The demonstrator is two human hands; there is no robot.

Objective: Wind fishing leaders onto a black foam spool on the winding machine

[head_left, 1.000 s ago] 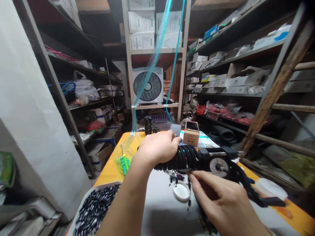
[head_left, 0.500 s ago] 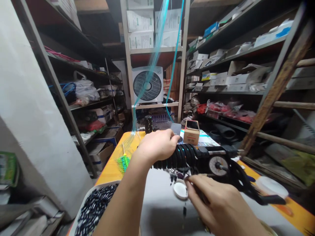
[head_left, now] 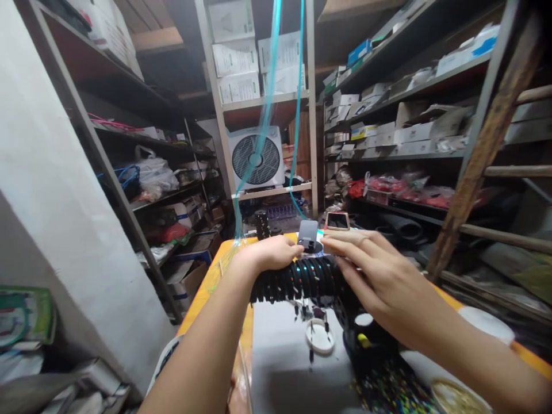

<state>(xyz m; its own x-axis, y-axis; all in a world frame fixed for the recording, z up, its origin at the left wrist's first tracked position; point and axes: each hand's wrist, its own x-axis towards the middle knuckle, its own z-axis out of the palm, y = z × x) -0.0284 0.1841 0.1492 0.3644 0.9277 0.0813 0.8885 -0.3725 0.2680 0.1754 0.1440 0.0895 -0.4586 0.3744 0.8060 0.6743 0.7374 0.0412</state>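
Observation:
My left hand (head_left: 264, 257) grips the left end of a black ribbed reel (head_left: 302, 279) wound with line, held just above the table. Over the reel's right end lies my right hand (head_left: 379, 282), its fingers stretched out across the top and touching it. Small black pieces hang below the reel over a white round lid (head_left: 319, 337) on the grey mat (head_left: 284, 368). Teal lines (head_left: 259, 138) run down from above toward the table's far left corner.
An orange table (head_left: 211, 287) carries a tray of dark small parts (head_left: 166, 359) at the near left, a white dish (head_left: 487, 322) at the right and a heap of coloured beads (head_left: 388, 388). A phone on a box (head_left: 337, 221) stands behind. Shelving lines both sides; a box fan (head_left: 255, 158) faces me.
My right hand rose from below the reel, near the white lid, to lie over the reel's right end. The view tilted and shifted, hiding the gauge-like part behind my hand.

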